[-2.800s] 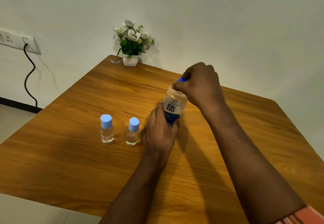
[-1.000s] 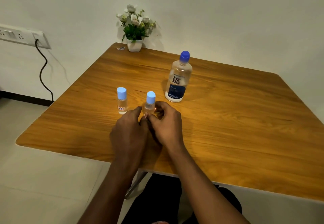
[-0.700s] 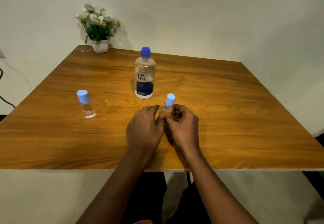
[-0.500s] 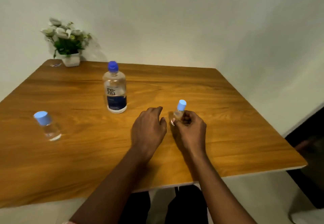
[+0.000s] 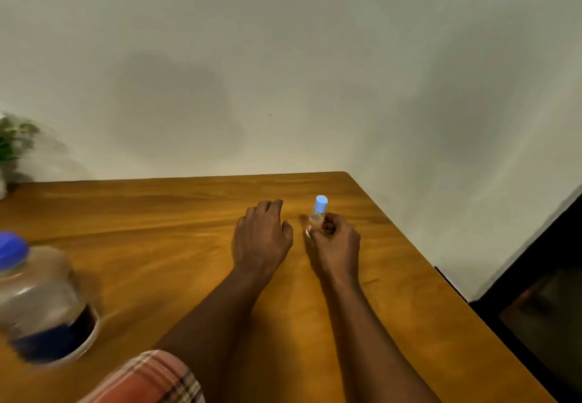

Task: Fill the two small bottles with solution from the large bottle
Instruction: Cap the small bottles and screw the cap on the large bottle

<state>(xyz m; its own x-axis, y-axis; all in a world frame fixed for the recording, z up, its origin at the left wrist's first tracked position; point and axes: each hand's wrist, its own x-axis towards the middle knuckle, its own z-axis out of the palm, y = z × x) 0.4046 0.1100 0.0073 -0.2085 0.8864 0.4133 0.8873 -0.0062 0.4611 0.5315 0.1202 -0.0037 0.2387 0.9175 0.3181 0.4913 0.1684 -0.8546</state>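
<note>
Pale plastered wall [image 5: 283,56] fills the upper half of the view and meets a second wall at a corner on the right. Below it lies a bench of warm orange-brown wood [image 5: 157,245], its far right corner in sight. Near that corner the right hand [image 5: 335,245] holds a small clear plastic bottle with a light blue cap [image 5: 317,215]. Its fingers [image 5: 329,224] and thumb are curled round the lower body, and the cap stands free above them. The bottle leans slightly; whether its base touches the bench cannot be told. The left hand [image 5: 263,235] is just beside it, palm down over the wood. Its fingers [image 5: 267,209] are relaxed, loosely together and a little bent, holding nothing and apart from the bottle. At the near left, blurred, stands a large clear bottle with a dark blue label and a blue cap [image 5: 44,301], well apart from both hands. A green potted plant [image 5: 14,141], also blurred, sits at the far left by the wall. A red-and-cream checked sleeve [image 5: 151,380] shows at the bottom edge.
</note>
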